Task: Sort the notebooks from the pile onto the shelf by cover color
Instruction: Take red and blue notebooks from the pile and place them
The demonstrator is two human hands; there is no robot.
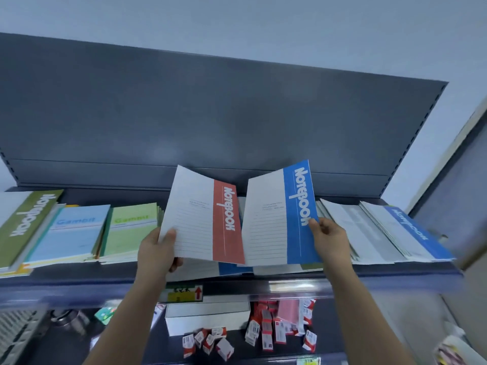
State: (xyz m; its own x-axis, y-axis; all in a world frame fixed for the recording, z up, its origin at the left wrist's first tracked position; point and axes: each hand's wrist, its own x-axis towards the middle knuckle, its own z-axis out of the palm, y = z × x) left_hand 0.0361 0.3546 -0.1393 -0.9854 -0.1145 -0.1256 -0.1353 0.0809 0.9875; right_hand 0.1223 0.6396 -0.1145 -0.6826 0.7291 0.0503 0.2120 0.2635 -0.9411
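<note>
My left hand (158, 252) grips the lower left corner of a red-and-white notebook (203, 217), raised above the shelf (79, 281). My right hand (329, 241) pinches the right edge of a blue-and-white notebook (279, 217), held up beside the red one. Under both lies the mixed pile (234, 268), mostly hidden, with blue and white covers showing. A stack topped by a blue notebook (411, 233) sits at the shelf's right end. At the left end lie an olive-green notebook (26, 219), a light blue one (71, 233) and a light green one (129, 230).
A dark back panel (224, 114) rises behind the shelf. The lower shelf holds a white box (208, 316), several small red-and-white boxes (266, 333) and a pink packet (288, 313). A price label (184, 293) hangs on the shelf's front rail.
</note>
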